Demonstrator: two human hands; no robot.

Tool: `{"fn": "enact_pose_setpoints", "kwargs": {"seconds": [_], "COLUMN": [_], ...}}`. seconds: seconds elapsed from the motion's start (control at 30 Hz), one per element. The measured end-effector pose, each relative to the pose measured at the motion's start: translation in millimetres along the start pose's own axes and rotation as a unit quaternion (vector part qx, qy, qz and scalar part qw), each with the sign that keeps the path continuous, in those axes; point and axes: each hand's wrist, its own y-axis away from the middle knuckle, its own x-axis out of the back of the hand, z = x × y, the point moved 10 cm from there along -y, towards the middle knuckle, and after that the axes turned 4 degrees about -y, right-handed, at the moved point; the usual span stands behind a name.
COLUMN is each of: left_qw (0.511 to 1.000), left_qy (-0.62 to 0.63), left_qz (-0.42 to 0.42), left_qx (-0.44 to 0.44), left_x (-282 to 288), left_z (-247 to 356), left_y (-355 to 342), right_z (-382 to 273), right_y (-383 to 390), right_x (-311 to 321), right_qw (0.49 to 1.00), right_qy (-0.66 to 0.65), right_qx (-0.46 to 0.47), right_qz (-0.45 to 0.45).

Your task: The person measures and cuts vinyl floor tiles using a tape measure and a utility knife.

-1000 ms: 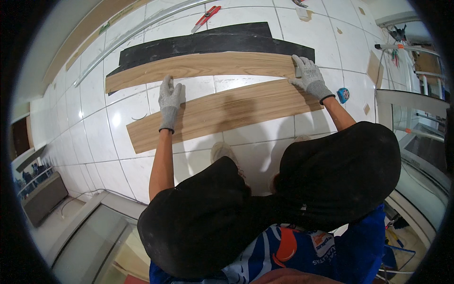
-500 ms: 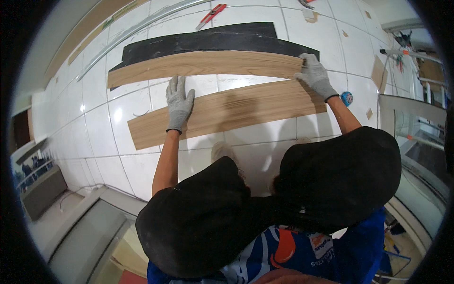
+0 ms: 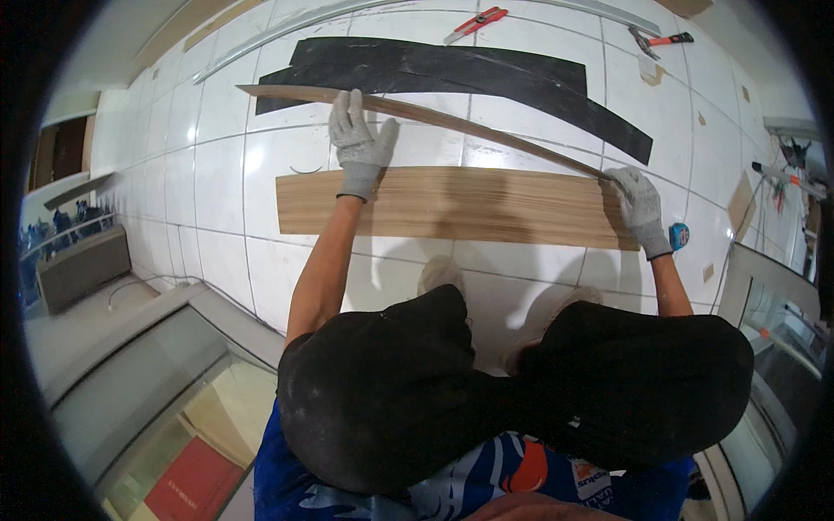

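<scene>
My gloved left hand (image 3: 360, 146) has its fingers over the edge of a thin wood-look plank (image 3: 478, 130), near its left end; the thumb sits apart. At the other end, my gloved right hand (image 3: 638, 208) is closed on the plank's corner. The plank is tipped nearly edge-on and slants from far left to near right. A second wood-look plank (image 3: 521, 204) lies flat on the floor beneath my hands, face up. Beyond the tipped plank lie overlapping black planks (image 3: 434, 65).
A red utility knife (image 3: 476, 25) and a hammer (image 3: 658, 41) lie on the white tiled floor at the far side. A long metal strip (image 3: 287, 37) runs behind the black planks. A blue round tape measure (image 3: 678, 236) sits by my right wrist.
The upper wood-look plank has turned from lying face up on the black planks to being tipped on edge, its right end drawn nearer me. My left hand has come onto it.
</scene>
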Motion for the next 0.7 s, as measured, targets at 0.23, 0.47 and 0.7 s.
{"fn": "enact_pose_setpoints", "kwargs": {"seconds": [0.23,0.47,0.7], "left_qw": [0.974,0.951,0.97], "left_qy": [-0.12,-0.084,-0.054], "left_qz": [-0.153,-0.278,-0.212], "left_qx": [-0.116,-0.106,-0.104], "left_x": [-43.5,-80.7,-79.0], "left_z": [-10.6,-2.1,-9.1], "left_y": [-63.9,-108.2,-16.9], "right_z": [84.0,188.5,191.9], "right_y": [-19.2,-11.3,8.1], "right_x": [-9.0,-21.6,19.5], "right_qw": [0.972,0.89,0.932], "right_qy": [-0.136,-0.292,-0.075], "right_qx": [-0.187,-0.318,-0.349], "right_qz": [0.029,0.146,0.054]}}
